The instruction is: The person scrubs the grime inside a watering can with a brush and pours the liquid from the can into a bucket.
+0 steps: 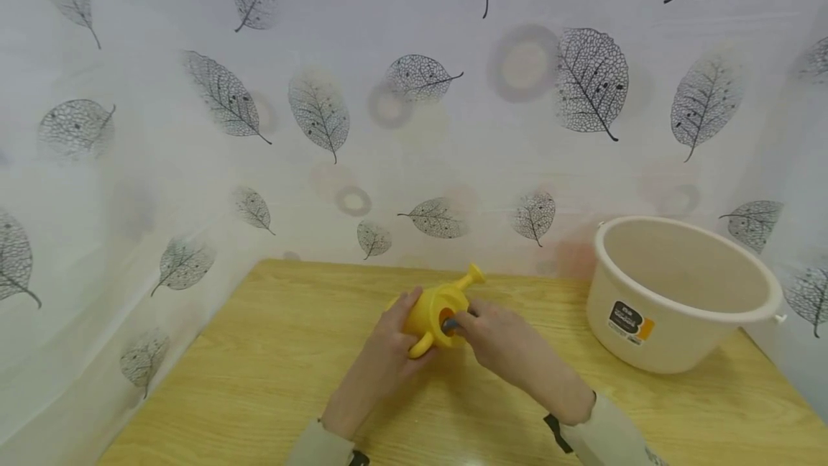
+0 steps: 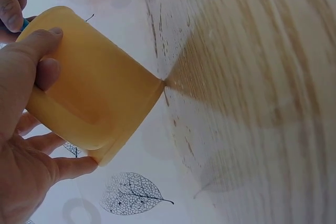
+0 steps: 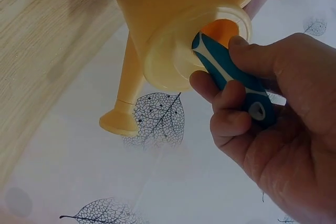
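Watering can point(image 1: 422, 313), yellow, tilted, approx. ctr of wood table point(image 1: 291, 351) in head view; L hand point(image 1: 387, 344) grips body, R hand point(image 1: 507, 340) at its mouth; off-white bucket point(image 1: 647, 326) far R. L wrist view: thumb on can's side, fingers spread round it, base edge touching table. R wrist view: R hand pinches teal/white handle point(image 3: 216, 60) btwn thumb & fingers, tip at can's opening.

The left hand point(image 1: 387, 347) and right hand point(image 1: 501, 342) are bare. The left sleeve point(image 1: 319, 446) and right sleeve point(image 1: 606, 431) are pale cream. A black strap point(image 1: 558, 433) shows at each cuff, and a small dark print point(image 1: 655, 457) marks the right sleeve higher up.
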A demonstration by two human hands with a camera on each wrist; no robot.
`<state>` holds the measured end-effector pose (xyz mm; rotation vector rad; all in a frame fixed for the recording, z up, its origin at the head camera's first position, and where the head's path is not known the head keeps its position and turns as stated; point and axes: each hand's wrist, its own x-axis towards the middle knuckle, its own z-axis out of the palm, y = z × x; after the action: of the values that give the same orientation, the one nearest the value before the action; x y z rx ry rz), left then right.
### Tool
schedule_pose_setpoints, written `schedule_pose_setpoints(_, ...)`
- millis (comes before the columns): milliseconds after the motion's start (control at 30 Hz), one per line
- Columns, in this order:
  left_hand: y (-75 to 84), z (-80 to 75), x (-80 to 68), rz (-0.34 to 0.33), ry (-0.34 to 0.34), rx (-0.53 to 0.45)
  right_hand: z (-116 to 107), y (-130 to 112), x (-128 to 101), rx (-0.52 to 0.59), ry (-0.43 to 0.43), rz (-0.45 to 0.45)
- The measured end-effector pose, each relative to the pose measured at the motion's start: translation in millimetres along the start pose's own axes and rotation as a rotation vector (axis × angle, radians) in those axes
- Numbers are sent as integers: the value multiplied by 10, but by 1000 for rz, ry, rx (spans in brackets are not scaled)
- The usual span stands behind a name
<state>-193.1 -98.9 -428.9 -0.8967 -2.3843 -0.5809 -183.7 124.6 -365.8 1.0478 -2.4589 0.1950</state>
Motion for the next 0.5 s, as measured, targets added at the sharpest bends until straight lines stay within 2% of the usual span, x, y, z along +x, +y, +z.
schedule_pose_setpoints(200, -1, 9, -3, -2, -14, 7, -48, -15, 3, 35, -37, 21)
schedule_pose_setpoints(500, 6, 9, -14, -8, 7, 5, -202, 1, 33, 94, -23, 12)
